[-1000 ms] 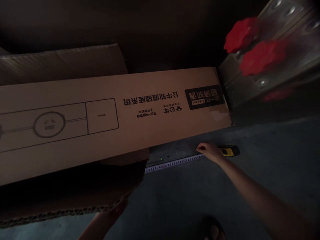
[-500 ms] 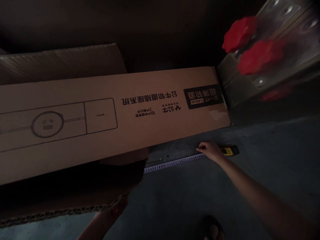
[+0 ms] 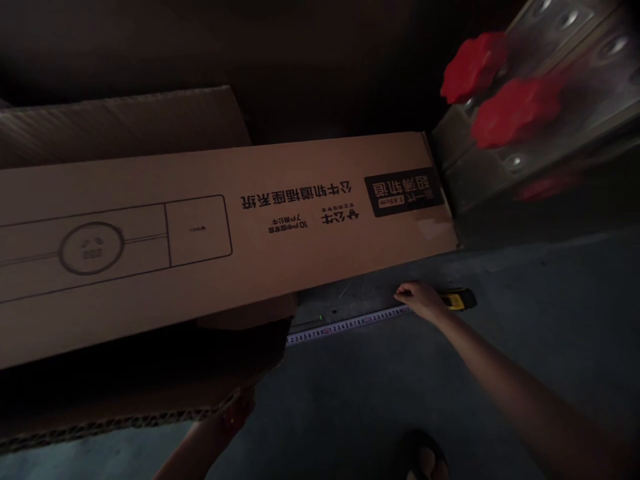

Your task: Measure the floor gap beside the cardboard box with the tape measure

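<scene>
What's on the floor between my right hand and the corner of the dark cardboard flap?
In the head view, the extended white tape measure blade lies between the right hand and the flap.

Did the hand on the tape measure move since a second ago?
No. The right hand sits at the same spot on the white tape measure blade, beside the yellow case.

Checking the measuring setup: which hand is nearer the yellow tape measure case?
Right. The right hand touches the tape measure case; the left hand sits under the cardboard box, far away.
</scene>
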`<state>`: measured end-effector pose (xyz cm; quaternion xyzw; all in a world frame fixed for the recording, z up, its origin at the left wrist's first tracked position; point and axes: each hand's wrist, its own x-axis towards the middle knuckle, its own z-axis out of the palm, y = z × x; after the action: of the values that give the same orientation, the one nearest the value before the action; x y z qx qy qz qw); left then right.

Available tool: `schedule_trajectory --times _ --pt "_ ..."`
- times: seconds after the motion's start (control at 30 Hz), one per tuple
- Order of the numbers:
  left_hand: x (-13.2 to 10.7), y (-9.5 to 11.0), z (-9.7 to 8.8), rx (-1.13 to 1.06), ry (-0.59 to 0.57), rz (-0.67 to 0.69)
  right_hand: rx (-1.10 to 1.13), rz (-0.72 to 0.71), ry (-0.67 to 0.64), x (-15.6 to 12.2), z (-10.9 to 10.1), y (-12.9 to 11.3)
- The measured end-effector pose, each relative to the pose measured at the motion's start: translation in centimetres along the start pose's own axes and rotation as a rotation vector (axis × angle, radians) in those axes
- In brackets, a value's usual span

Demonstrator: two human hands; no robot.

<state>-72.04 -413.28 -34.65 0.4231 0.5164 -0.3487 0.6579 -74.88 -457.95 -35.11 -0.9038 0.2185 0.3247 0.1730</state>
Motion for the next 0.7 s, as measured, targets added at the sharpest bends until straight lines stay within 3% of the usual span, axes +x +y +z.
schedule_trajectory --times 0.4,0.7 --pt "0.0 0.1 0.5 0.086 0.002 -0.016 -0.023 0.034 0.027 -0.3 -0.3 -0.1" --pt "-0.6 -0.1 1.1 0.096 0.023 0.044 0.03 0.037 0.028 -0.2 -0.5 0.6"
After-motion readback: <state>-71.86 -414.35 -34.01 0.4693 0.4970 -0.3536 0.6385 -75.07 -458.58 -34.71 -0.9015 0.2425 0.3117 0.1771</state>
